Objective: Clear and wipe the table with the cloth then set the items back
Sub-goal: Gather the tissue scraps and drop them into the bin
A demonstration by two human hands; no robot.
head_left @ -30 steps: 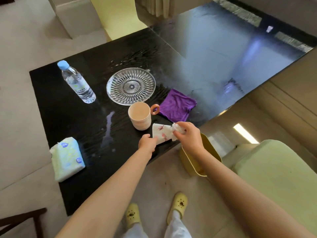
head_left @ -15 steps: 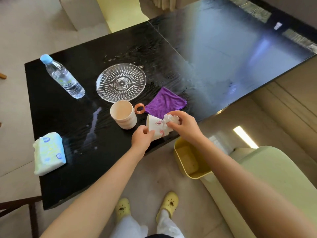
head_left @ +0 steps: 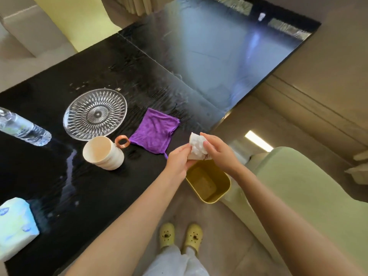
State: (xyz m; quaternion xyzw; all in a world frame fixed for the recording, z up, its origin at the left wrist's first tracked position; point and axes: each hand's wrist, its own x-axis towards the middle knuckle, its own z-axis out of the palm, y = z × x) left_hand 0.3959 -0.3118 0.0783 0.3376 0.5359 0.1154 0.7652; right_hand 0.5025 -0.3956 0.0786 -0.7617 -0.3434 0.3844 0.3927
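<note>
While both hands meet just off the near edge of the desk (head_left: 103, 192), they share one thing: a crumpled white paper wad (head_left: 196, 145) with a small reddish print. The left hand (head_left: 178, 159) takes it from below, and its grip is closed around the lower part of the wad with curled fingers. The right hand (head_left: 218, 151) comes from the other side, and its grip pinches the upper part between thumb and fingertips. In the head view the wad sits over the far rim of a yellow bin (head_left: 224, 189), which stands on the floor beside the desk, with its opening up.

On the dark desk the purple cloth (head_left: 155, 131) lies flat and spread out, and no hand touches it. It is between the glass plate (head_left: 95, 114) and the near right edge of the desk, and its near corner ends just beside the left hand. A cream mug (head_left: 102, 153) stands upright to the left of the cloth, and its orange ring handle points to the cloth and comes close to it. The glass plate is behind the mug. A clear water bottle (head_left: 23, 129) is at the left border of the picture, with its cap out of view. A soft tissue pack (head_left: 15, 225) lies at the near left corner. A pale wet streak (head_left: 69, 162) runs on the desk left of the mug.
</note>
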